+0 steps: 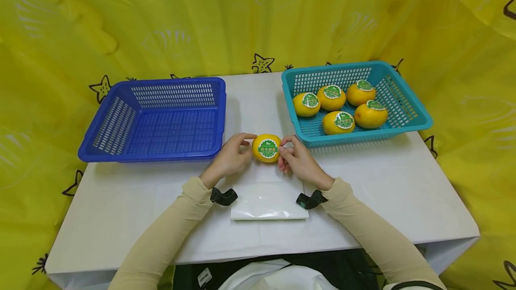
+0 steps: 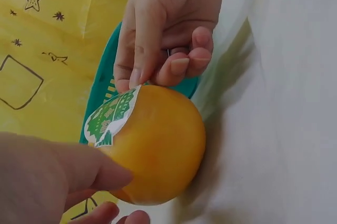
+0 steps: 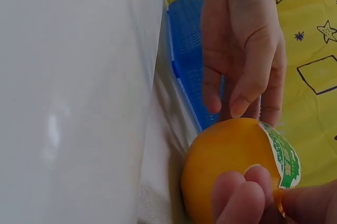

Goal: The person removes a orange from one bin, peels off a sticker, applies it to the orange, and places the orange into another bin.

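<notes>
A yellow-orange fruit (image 1: 273, 159) with a round green-and-white sticker (image 1: 267, 148) rests mid-table. My right hand (image 1: 298, 160) is at its right side, thumb and index finger pinching the edge of the sticker. In the right wrist view the sticker (image 3: 287, 161) stretches from the fruit (image 3: 226, 155) toward those fingertips. From the left, my left hand (image 1: 232, 158) touches the fruit with its fingertips, the index finger nearly straight. The left wrist view has the left thumb lying over the near side of the fruit (image 2: 163, 150).
A dark blue plastic basket (image 1: 223, 115) with nothing in it stands to the left. In the teal basket (image 1: 411, 128) at the back right are several similar fruits (image 1: 337, 123) with the same stickers. A flat, glossy white packet (image 1: 269, 202) lies between my wrists, near the table's front edge.
</notes>
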{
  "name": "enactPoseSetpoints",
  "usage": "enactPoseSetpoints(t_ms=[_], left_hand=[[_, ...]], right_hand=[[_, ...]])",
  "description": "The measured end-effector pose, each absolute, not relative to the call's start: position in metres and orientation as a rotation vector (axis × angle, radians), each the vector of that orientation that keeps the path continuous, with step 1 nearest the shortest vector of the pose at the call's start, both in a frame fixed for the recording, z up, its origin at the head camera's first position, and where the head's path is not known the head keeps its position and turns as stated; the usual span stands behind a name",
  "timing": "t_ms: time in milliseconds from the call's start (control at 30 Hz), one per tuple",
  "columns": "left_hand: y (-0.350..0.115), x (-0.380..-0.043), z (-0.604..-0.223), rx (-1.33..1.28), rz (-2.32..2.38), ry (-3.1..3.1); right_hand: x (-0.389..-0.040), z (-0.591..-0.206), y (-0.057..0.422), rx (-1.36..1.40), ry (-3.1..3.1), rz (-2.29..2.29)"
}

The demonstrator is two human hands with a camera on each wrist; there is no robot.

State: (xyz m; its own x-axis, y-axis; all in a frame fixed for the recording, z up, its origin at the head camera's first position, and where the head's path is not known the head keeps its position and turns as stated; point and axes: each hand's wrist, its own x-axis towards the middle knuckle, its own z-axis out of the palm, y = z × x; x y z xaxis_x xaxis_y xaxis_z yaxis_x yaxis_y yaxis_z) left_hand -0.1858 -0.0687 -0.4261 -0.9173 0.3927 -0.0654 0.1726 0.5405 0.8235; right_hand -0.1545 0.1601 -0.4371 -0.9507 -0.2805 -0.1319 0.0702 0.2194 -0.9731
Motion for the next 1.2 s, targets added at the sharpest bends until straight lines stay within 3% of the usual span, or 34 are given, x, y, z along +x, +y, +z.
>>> enactPoseSetpoints(t_ms=[467, 700, 933, 1200], left_hand=[[-0.056, -0.188, -0.428, 0.574, 1.398, 2.383], [-0.056, -0.188, -0.428, 0.642, 1.354, 2.386], [-0.055, -0.186, -0.431, 0.677, 1.286, 2.401], [-0.05, -0.189, -0.432, 0.783, 1.254, 2.43]], right_hand=[[-0.128, -0.402, 0.193, -0.413, 2.217, -1.608], [-0.117, -0.373, 0.239, -0.502, 2.341, -1.656], [-0.116, -0.35, 0.298, -0.348, 2.581, -1.785], [-0.12, -0.355, 0.35, -0.02, 2.495, -2.345]])
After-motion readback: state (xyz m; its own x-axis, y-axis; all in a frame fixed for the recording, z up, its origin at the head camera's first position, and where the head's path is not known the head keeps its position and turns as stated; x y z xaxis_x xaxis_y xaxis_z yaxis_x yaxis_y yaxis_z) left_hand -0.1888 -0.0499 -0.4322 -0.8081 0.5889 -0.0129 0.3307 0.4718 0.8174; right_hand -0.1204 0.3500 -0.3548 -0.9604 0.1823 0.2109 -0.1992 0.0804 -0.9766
